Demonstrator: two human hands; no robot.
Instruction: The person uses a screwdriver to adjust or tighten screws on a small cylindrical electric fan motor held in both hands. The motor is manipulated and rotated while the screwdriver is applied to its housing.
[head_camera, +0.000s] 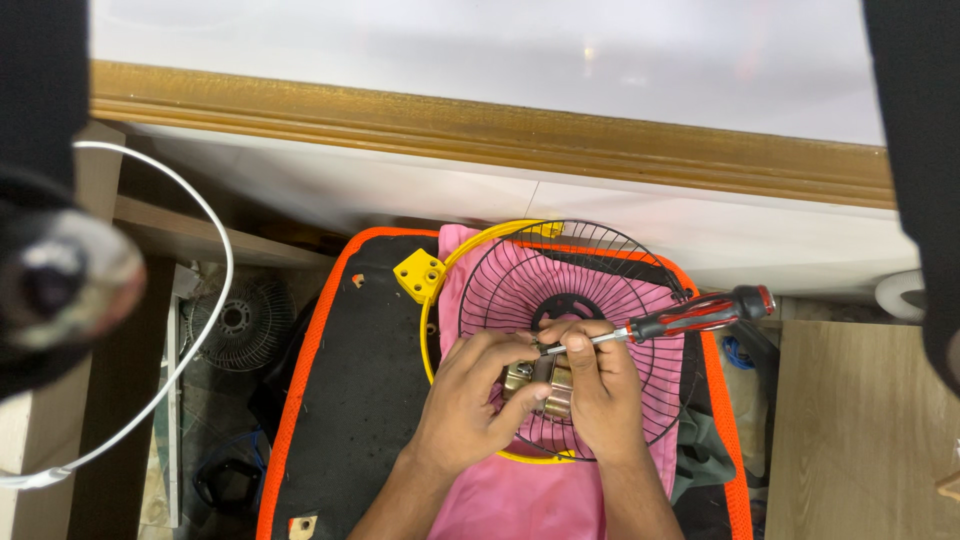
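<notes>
Head view, speaker one: both hands are meeting at the middle of the black wire fan guard (600, 300). What is each one doing?

Speaker two: the left hand (478, 395) is curling its grip around a small brass-coloured motor (548, 388) and pinching it from the side. The right hand (600, 385) is closing its grip on the shaft of a red-and-black screwdriver (668, 320), with the handle pointing off to the right and the tip hidden between the fingers.

One: where is the motor sitting?

Two: it is sitting inside the guard, just below the black hub (566, 308), over a pink cloth (520, 490) on a black mat with an orange edge (340, 390). A yellow ring (432, 330) is lying against the guard's left side, with a yellow bracket (419, 273) just beside it.

One: what could be going wrong here?

Two: I judge the tip could be slipping off the screw, since the hand is gripping the shaft well away from the handle, and it might be jabbing the left fingers right beside it. A loosened screw could also be dropping through the wires into the cloth folds
</notes>
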